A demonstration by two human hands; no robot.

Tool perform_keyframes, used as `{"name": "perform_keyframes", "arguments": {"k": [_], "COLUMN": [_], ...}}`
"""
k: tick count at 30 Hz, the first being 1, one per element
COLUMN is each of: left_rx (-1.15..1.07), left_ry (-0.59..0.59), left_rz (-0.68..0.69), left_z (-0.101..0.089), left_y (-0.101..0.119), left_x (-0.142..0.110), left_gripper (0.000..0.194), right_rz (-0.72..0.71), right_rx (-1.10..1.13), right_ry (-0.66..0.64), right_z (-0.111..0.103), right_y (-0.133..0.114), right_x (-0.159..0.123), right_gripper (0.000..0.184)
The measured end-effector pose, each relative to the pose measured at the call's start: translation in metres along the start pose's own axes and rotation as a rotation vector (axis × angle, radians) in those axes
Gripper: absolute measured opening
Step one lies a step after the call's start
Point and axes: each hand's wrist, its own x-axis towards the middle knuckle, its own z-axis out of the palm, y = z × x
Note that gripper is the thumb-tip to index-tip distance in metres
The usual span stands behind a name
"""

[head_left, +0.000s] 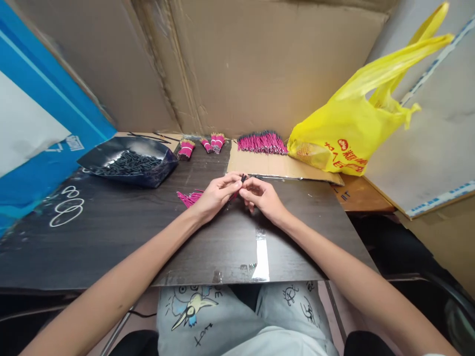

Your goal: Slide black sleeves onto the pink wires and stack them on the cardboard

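Note:
My left hand [214, 194] and my right hand [262, 196] meet over the middle of a dark wooden board [148, 237]. Both pinch the same thin pink wire with a small black tube [243, 178] at its tip. The fingers of each hand are closed around it. A small pile of loose pink wires [188, 198] lies on the board just left of my left hand.
A dark tray of black tubes [129, 162] sits at the back left. Tied pink wire bundles [211, 143] and a loose row of pink wires [262, 142] on cardboard [274, 165] lie at the back. A yellow plastic bag [349, 123] stands right. Cardboard walls surround the board.

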Motion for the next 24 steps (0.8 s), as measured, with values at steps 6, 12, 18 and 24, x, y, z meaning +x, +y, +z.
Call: {"name": "perform_keyframes", "arguments": {"k": [6, 12, 18, 24], "left_rx": [-0.133, -0.178, 0.007, 0.898], "left_ry": [-0.033, -0.061, 0.06, 0.33], "left_rz": [-0.056, -0.048, 0.065, 0.6], "left_z": [0.005, 0.007, 0.007, -0.01], "left_y": [-0.004, -0.009, -0.005, -0.005], "left_x": [-0.002, -0.002, 0.0, -0.001], "left_gripper": [0.026, 0.034, 0.037, 0.028], "right_rz": [-0.033, -0.039, -0.049, 0.086], "right_rx": [-0.154, -0.151, -0.434, -0.906], "right_ry": [0.058, 0.033, 0.179, 0.356], "right_z": [0.001, 0.003, -0.012, -0.065], "right_y": [-0.003, -0.004, -0.015, -0.044], "right_x": [-0.002, -0.005, 0.005, 0.09], "right_gripper": [0.041, 0.037, 0.044, 0.029]}}
